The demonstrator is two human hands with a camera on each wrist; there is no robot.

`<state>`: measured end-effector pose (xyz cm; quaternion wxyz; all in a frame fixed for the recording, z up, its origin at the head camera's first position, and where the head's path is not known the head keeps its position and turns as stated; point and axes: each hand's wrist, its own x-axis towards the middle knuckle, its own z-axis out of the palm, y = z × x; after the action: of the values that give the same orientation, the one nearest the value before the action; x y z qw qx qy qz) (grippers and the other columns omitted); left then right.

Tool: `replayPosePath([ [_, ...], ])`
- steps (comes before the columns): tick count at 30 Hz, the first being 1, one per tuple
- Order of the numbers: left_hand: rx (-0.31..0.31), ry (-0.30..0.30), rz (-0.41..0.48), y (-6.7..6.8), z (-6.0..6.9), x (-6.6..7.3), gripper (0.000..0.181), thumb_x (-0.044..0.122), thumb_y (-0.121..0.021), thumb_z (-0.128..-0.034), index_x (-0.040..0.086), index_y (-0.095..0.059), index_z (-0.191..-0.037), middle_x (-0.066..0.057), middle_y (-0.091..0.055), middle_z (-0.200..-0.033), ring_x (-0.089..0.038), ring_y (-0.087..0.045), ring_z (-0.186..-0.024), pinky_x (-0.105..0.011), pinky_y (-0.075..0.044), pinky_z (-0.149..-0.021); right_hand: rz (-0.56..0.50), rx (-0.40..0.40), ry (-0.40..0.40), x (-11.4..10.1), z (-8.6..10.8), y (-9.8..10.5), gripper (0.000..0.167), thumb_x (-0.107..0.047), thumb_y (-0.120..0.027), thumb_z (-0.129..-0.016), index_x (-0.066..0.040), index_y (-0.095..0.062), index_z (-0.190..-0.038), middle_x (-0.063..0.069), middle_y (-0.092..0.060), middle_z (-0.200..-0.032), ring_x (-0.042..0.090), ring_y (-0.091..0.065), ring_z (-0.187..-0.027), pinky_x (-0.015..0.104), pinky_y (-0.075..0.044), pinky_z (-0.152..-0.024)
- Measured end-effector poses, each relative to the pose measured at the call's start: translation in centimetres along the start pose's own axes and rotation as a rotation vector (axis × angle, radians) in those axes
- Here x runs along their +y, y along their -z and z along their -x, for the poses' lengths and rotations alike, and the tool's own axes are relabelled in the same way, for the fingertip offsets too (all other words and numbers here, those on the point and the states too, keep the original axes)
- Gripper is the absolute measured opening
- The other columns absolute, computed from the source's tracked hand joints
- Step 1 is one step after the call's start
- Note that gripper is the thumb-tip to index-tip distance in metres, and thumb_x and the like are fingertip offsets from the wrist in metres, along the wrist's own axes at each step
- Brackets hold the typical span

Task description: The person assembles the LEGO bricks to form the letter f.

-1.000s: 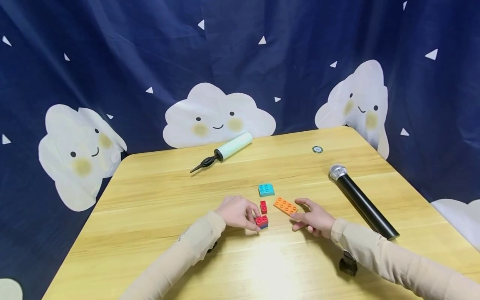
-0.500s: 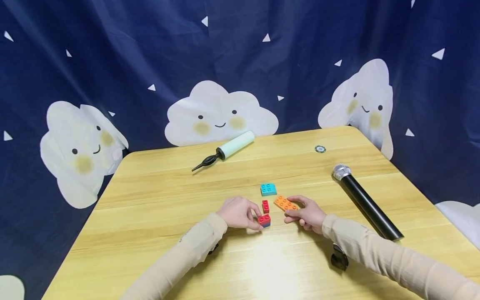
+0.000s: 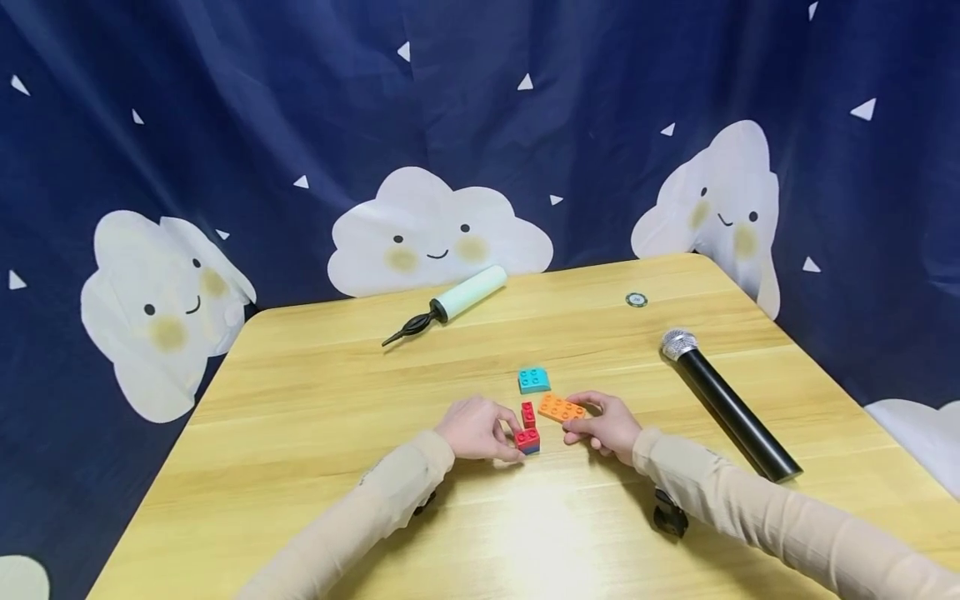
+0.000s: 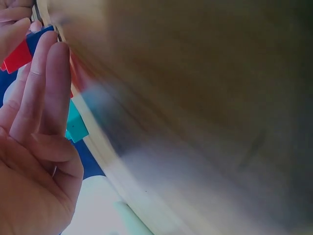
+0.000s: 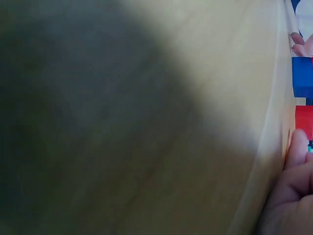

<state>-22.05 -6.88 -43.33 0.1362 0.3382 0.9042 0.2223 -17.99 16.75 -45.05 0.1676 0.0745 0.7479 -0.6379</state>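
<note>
In the head view my left hand (image 3: pixel 475 428) pinches a red toy brick (image 3: pixel 527 436) stacked on a blue brick (image 3: pixel 530 448), between thumb and fingertips. The blue brick (image 4: pixel 40 38) also shows between fingers in the left wrist view. My right hand (image 3: pixel 609 427) holds the near-right end of a flat orange brick (image 3: pixel 558 407), thumb in front and index finger behind. Between the two hands stands a small red brick (image 3: pixel 528 413), just left of the orange one. Behind them sits a turquoise brick (image 3: pixel 534 380). Part of the orange brick is hidden by the right fingers.
A black microphone (image 3: pixel 727 404) with a silver head lies right of the right hand. Farther back are a pale green hand pump (image 3: pixel 468 293) and a round chip (image 3: pixel 636 299). The wooden table (image 3: pixel 315 417) ends at a dark blue curtain.
The right hand has closed its fingers on the orange brick and shifted it slightly left, towards the small red brick. The left hand keeps hold of the red and blue bricks in nearly the same place.
</note>
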Motion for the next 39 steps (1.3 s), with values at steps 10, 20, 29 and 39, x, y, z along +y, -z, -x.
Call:
replayPosePath([
  [10,0.025,0.032,0.013,-0.31,0.18,-0.2,0.026,0.043,-0.082,-0.0688,0.027,-0.072,-0.087,0.017,-0.07,-0.068,0.005,-0.057,-0.057,-0.02,-0.042,-0.059,0.083,-0.054,0.065,0.59,0.13,0.06,0.055,-0.003,-0.069,-0.084,0.003,-0.044,-0.133,0.007,-0.07,-0.073,0.004,-0.054,-0.046,0.016,-0.032,-0.037],
  [20,-0.071,-0.006,0.019,0.25,0.02,0.13,0.031,0.043,-0.085,-0.0655,0.029,-0.068,-0.087,0.022,-0.067,-0.064,0.007,-0.058,-0.061,-0.019,-0.042,-0.066,0.133,-0.016,0.06,0.27,0.2,-0.08,0.047,-0.002,-0.065,-0.086,0.001,-0.048,-0.13,0.004,-0.067,-0.062,0.004,-0.045,-0.039,0.017,-0.03,-0.037],
  [29,-0.179,-0.035,0.14,0.1,-0.37,0.14,0.043,0.029,-0.081,-0.0753,0.025,-0.065,-0.115,0.017,-0.069,-0.067,-0.002,-0.065,-0.054,-0.033,-0.043,-0.098,0.111,-0.03,0.059,0.54,0.12,-0.06,0.052,0.0,-0.067,-0.083,0.002,-0.047,-0.131,0.01,-0.068,-0.074,0.005,-0.053,-0.045,0.016,-0.033,-0.038],
  [39,-0.105,-0.008,0.116,-0.45,-0.14,0.4,0.041,0.039,-0.084,-0.0696,0.024,-0.064,-0.103,0.019,-0.067,-0.063,0.0,-0.062,-0.051,-0.023,-0.045,-0.081,0.111,-0.055,0.087,0.01,0.17,0.19,0.051,-0.001,-0.067,-0.084,0.003,-0.048,-0.131,0.008,-0.068,-0.067,0.006,-0.053,-0.044,0.016,-0.035,-0.039],
])
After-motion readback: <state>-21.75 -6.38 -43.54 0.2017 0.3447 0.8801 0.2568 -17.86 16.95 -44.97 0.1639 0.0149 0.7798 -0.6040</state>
